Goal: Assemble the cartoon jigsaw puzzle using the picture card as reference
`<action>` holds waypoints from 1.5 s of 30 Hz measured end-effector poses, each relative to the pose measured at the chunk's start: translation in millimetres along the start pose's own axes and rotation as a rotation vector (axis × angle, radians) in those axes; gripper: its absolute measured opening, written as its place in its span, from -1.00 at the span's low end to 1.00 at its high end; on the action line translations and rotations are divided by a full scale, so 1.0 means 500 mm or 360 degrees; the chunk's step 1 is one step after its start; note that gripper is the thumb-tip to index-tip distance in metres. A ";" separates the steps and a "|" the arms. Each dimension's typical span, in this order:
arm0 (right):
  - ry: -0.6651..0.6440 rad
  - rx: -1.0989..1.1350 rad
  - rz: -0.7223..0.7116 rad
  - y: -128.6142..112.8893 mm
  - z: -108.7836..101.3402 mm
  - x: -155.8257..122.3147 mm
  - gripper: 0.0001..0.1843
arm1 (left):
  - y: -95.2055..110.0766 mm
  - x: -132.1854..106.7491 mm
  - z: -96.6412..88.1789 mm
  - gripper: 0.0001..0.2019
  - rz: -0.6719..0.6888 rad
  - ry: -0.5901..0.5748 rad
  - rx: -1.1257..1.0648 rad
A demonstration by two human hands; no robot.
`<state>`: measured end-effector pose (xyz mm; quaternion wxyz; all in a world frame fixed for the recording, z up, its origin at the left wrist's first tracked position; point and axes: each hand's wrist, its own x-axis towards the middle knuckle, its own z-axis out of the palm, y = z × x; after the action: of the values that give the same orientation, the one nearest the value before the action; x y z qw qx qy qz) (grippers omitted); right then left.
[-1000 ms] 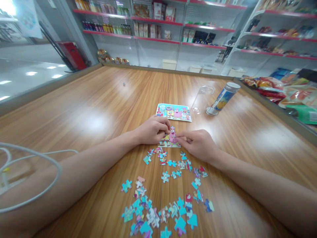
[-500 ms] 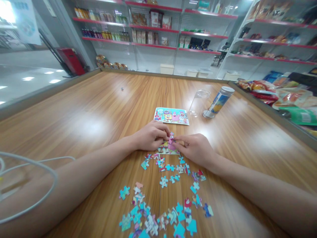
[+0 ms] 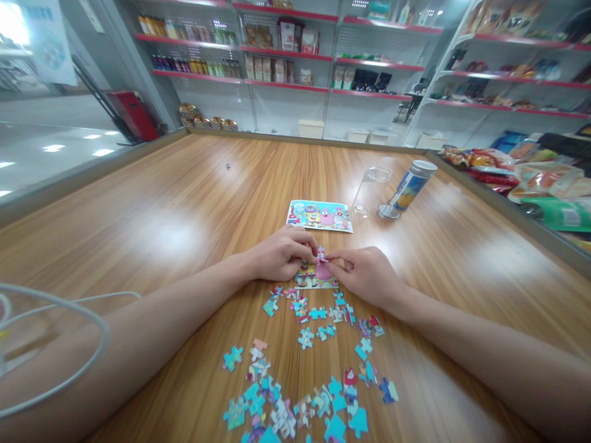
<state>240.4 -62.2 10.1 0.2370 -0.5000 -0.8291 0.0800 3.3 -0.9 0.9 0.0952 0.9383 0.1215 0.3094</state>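
Note:
A partly joined jigsaw puzzle (image 3: 325, 275), with a pink figure and a yellow one, lies on the wooden table between my hands. My left hand (image 3: 281, 253) rests at its left side, fingers curled and closed on the puzzle's upper part, covering some of it. From the right, my right hand (image 3: 369, 274) pinches a small pink piece at the upper edge with thumb and forefinger. The exact outline of that piece is hidden by the fingertips. Just beyond is a printed picture card (image 3: 319, 216) showing cartoon figures. Loose jigsaw pieces (image 3: 317, 312) lie just below the puzzle.
More loose pieces (image 3: 281, 415) are spread nearer to me. A clear cylinder (image 3: 369, 191) and a blue printed can (image 3: 410, 187) stand behind my right hand, with a metal lid (image 3: 388, 211) beside them. A white cable (image 3: 99, 326) loops over my left forearm. Snack packets (image 3: 489, 166) lie beyond the right edge.
My right hand has shifted slightly up and left, its fingertips now at the pink piece, and more of the puzzle's right side shows. The left hand has hardly moved.

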 end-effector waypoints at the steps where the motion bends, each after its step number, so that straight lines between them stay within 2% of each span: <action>1: 0.0001 0.0020 0.0003 0.003 0.001 0.001 -0.73 | 0.000 0.000 0.000 -0.64 0.0000 -0.0001 0.0003; 10: 0.0036 0.0153 -0.0013 0.014 0.005 0.001 -0.68 | -0.002 -0.002 0.001 -0.63 -0.0030 -0.0011 0.0001; 17: 0.0028 0.0101 0.0033 0.003 0.003 0.001 -0.61 | -0.002 -0.001 0.001 -0.63 -0.0009 -0.0001 0.0000; 24: 0.0011 0.0104 0.0043 0.008 0.003 0.002 -0.73 | -0.002 -0.001 0.001 -0.64 0.0002 0.0008 -0.0014; 32: 0.0041 0.0191 0.0078 0.011 0.005 0.002 -0.70 | -0.001 -0.001 0.000 -0.64 -0.0006 0.0002 -0.0006; 45: -0.0023 0.0099 0.0128 0.010 -0.001 0.005 -0.70 | -0.001 0.001 -0.002 -0.63 -0.0003 -0.0004 -0.0001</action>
<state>243.5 -57.5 9.3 0.2429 -0.5248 -0.8071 0.1188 3.0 -0.4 1.8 0.0959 0.9386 0.1221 0.3080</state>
